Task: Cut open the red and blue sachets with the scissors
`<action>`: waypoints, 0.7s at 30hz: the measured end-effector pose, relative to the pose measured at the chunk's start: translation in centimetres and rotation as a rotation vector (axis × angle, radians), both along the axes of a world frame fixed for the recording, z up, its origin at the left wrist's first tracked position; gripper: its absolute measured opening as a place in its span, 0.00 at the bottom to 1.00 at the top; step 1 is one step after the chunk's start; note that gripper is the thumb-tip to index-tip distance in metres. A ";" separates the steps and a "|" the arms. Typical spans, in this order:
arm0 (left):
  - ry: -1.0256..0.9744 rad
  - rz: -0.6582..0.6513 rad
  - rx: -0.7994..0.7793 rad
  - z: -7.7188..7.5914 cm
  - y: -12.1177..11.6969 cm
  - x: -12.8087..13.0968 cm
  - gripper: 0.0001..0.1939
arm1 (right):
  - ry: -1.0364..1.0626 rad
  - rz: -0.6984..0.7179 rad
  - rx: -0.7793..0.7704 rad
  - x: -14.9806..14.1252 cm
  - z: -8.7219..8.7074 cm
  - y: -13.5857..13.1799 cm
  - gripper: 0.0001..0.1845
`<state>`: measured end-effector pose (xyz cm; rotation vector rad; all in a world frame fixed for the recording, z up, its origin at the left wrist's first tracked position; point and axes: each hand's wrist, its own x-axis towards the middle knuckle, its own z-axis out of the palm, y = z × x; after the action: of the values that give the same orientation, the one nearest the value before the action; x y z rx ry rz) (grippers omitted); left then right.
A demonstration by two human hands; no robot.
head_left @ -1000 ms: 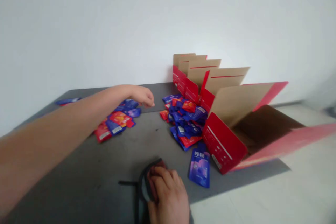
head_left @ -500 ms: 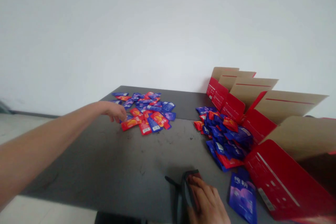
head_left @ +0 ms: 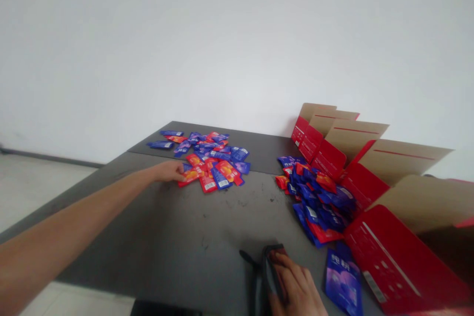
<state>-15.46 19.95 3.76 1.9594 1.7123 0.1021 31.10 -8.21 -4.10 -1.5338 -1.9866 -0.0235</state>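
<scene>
Reaching left hand (head_left: 168, 171): fingers together, tips lying on a red sachet (head_left: 189, 177) at the heap's near edge; whether they pinch it, I can't tell from here.
Gripping right hand (head_left: 296, 291): curled over and clamped on a dark strapped pouch (head_left: 269, 266), at 6 o'clock by the table's near edge.
Left sachet heap (head_left: 207, 158): one low spread of glossy foil sachets at 11 o'clock, dozens, too overlapped to count.
Right sachet heap (head_left: 314, 202): one thicker pile at 1 o'clock, pressed against the cardboard.
Blue sachet (head_left: 342, 281): one, lying flat by itself at 4 o'clock.
Red-and-kraft cartons (head_left: 311, 143): at least four, flaps standing, along the 2 to 3 o'clock side.
Dark grey table (head_left: 155, 217): two slabs meeting at a seam, the scuffed top running between the heaps, which sit well apart.
</scene>
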 end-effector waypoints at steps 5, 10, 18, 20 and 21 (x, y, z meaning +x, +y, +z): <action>-0.034 -0.002 0.019 -1.0 -1.0 -0.2 0.21 | -0.025 0.015 -0.008 0.5 -0.2 0.1 0.25; -0.089 -0.005 0.020 -0.8 -2.9 0.7 0.20 | -0.053 0.048 -0.021 0.6 0.1 0.2 0.24; -0.182 0.008 0.063 -1.4 -8.8 1.6 0.21 | 0.044 -0.054 -0.048 -1.3 2.1 -0.6 0.21; -0.201 0.001 0.072 -1.7 -10.0 2.6 0.21 | 0.047 -0.043 -0.056 -1.3 2.3 -0.7 0.20; -0.216 -0.017 0.075 -1.9 -10.6 3.3 0.21 | 0.052 -0.039 -0.060 -1.4 2.5 -0.8 0.20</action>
<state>-12.18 9.31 1.85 1.9371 1.5716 0.3638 29.75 -9.01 -1.61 -1.5952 -1.9322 0.0603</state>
